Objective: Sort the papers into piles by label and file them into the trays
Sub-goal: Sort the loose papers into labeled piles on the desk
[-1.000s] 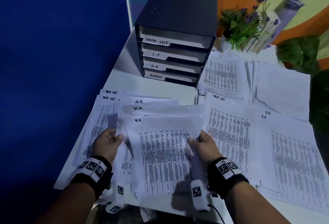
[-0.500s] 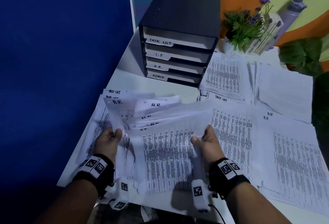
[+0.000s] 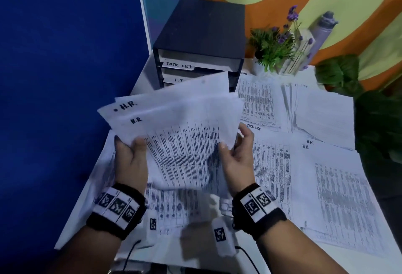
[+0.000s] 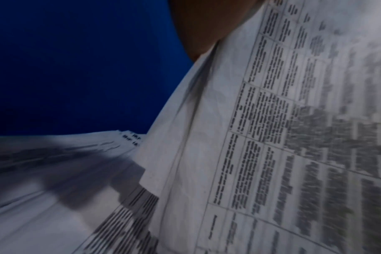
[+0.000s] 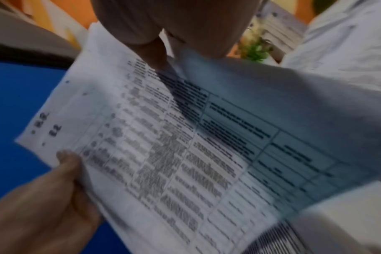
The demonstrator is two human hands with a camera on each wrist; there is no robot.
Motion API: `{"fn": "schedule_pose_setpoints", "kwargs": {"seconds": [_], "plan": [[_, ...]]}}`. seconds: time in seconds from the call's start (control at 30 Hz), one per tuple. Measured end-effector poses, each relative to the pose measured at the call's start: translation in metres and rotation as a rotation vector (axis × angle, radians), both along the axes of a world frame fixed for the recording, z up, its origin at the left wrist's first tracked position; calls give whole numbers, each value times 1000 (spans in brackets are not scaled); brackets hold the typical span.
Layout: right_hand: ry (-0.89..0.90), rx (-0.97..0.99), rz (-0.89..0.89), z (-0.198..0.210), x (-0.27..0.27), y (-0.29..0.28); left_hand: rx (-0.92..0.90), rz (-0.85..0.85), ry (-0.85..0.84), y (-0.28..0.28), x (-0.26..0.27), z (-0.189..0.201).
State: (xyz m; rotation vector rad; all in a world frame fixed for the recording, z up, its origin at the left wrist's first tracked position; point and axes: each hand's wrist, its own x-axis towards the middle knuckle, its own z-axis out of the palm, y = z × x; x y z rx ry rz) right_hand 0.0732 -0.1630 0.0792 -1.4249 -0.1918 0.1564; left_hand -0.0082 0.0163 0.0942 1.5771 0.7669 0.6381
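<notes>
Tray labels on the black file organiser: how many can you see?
2: "TASK LIST" label on the top tray, "I.T" label just below. The held H.R. papers may hide others.

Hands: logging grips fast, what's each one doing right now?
Left hand: holds the H.R. papers.
Right hand: holds the same papers.

the h.r. stack (image 3: 182, 134) is a loose sheaf of white sheets printed with dense tables, hand-marked "h.r." at the top left corners, fanned unevenly and held up off the table, tilted. more papers lie flat below: a pile under the stack (image 3: 174, 206), a pile marked "task list" (image 3: 272, 165) just right of it, a pile marked "h.r." (image 3: 339, 188) further right, and others behind. the black tray unit (image 3: 202, 34) stands upright at the back, its top slot labelled "task list", the next "i.t"; the lower slots are hidden by the raised sheets.
</notes>
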Motion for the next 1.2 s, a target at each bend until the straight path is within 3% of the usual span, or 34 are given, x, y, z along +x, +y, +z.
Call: {"fn": "schedule_pose_setpoints", "kwargs": {"seconds": [0.13, 0.23, 0.33, 0.53, 0.63, 0.77, 0.93, 1.2], "plan": [[-299, -115, 53, 1, -11, -2, 121, 23, -13, 5, 0, -3], [-211, -260, 85, -21, -22, -5, 73, -89, -48, -1, -2, -17], [-33, -331, 139, -35, -28, -10, 32, -166, 116, -11, -6, -38], [-16, -318, 213, -26, -10, -20, -68, -75, 255, -19, 5, -57], [-8, -316, 63, -9, 9, -36, -36, -125, 216, -32, 24, -45], [61, -365, -253, -10, 45, -83, -12, -363, 148, -62, 52, -38], [258, -509, -400, -21, 78, -181, 122, -631, 304, -107, 68, -66], [402, -697, -554, -40, 87, -329, 461, -976, 461, -171, 84, -110]]}}
